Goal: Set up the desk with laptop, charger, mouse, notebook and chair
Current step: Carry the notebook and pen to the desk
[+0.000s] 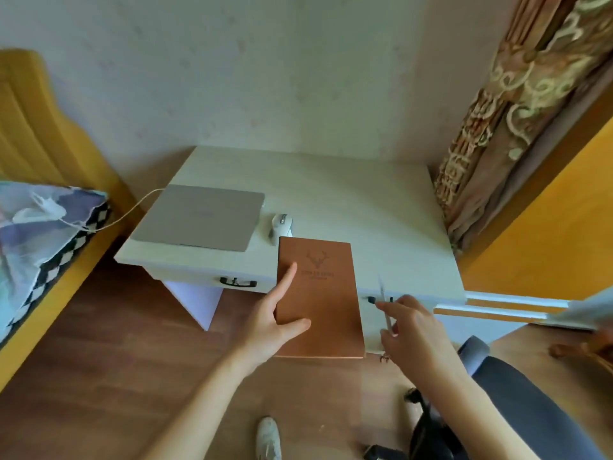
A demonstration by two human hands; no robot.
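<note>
The left hand (275, 322) gripped the brown notebook (318, 297) by its left edge, thumb on the cover. The book was held over the front edge of the white table (365, 200). The right hand (408, 327) pinched a thin pen (384, 303) just beside the book. A white mouse (280, 225) and a shut grey laptop (202, 217) lay on the table. A white charger cable (132, 210) ran from the laptop to the bed (43, 234). The chair (517, 400) stood at the right.

Pale papered wall (265, 68), wooden floor (109, 353), yellow bed (30, 127) left, patterned curtain (517, 104) right
</note>
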